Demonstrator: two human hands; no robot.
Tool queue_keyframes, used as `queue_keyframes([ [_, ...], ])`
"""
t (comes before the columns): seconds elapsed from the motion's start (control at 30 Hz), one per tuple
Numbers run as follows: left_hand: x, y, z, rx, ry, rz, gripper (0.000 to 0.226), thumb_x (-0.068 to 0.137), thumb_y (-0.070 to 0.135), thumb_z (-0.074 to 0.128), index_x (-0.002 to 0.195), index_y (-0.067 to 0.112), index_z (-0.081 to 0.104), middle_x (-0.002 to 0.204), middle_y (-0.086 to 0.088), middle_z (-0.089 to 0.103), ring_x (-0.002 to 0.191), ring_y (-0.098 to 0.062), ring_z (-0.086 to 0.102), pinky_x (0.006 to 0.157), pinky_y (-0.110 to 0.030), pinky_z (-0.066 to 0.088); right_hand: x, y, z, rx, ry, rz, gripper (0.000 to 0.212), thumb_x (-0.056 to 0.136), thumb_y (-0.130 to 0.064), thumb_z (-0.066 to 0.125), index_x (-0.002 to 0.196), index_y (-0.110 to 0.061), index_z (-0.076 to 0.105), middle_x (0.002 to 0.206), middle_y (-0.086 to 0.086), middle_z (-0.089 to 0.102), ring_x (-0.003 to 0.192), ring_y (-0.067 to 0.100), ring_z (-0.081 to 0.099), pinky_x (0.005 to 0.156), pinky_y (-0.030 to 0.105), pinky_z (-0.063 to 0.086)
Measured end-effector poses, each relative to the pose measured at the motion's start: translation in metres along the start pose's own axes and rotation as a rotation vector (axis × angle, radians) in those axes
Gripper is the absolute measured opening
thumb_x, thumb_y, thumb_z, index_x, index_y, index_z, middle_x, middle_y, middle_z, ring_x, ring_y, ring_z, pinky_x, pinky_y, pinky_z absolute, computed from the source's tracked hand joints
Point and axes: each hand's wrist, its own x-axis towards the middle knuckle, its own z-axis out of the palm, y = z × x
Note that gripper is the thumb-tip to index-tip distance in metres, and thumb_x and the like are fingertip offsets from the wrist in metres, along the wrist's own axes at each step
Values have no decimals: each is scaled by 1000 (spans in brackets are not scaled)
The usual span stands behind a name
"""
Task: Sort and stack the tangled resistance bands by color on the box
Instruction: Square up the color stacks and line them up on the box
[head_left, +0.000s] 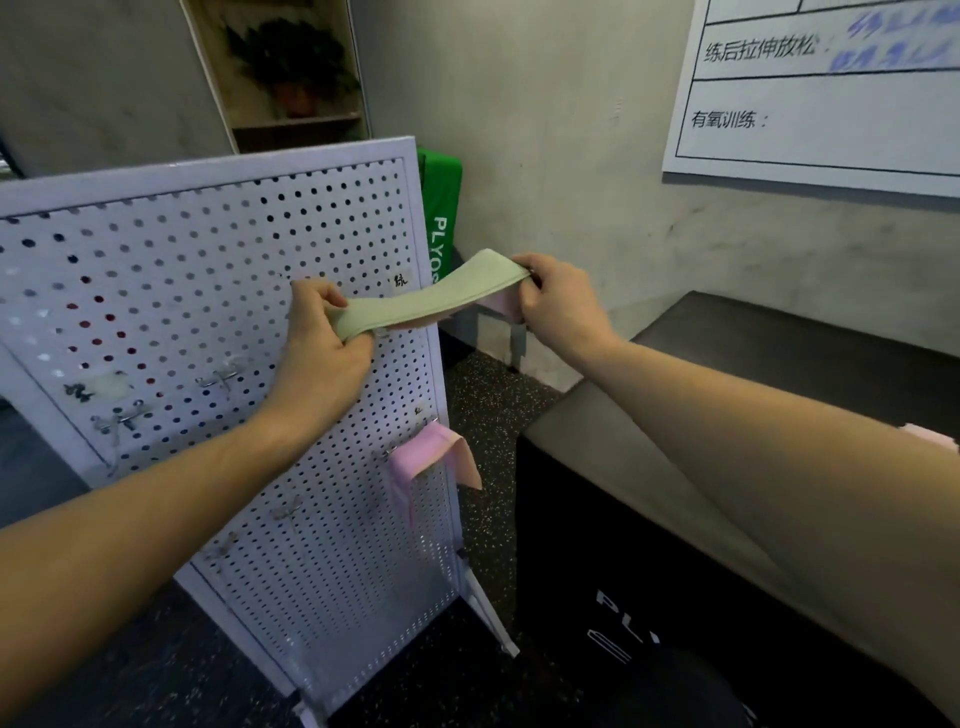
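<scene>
left hand (324, 343): grips green band (431, 296) end | right hand (558, 306): grips other end | band: held level before pegboard (208, 291)

Grey plaster wall (571, 130) carries a whiteboard (821, 104) above dark speckled floor (483, 415), beside a shelf (291, 119)

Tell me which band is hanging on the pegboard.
The pink band, draped over a hook low on the pegboard; the green band is stretched between both hands.
</scene>
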Motion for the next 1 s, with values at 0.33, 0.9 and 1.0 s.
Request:
queue_keyframes([
  [0.33,-42,61,76,49,-493,202,36,99,8,58,114,32,36,94,-1,48,69,-17,50,61,-24,45,-103,57,-137,-78,-2,182,47,91,-3,42,118,-27,72,59,-10,69,57,10,65,65,31,57],
  [0.9,-72,94,326,245,-960,474,35,89,33,73,123,39,66,106,8,50,104,-13,55,95,-31,44,-194,239,-244,-105,-19,677,40,100,-3,47,133,-16,65,113,-1,65,89,13,68,84,30,59],
  [1.0,-76,82,360,258,-962,457,36,88,39,73,123,36,65,112,7,50,108,-16,55,95,-34,46,-182,263,-240,-154,-27,677,37,99,-9,50,131,-17,67,126,-2,59,103,16,62,100,38,54],
])
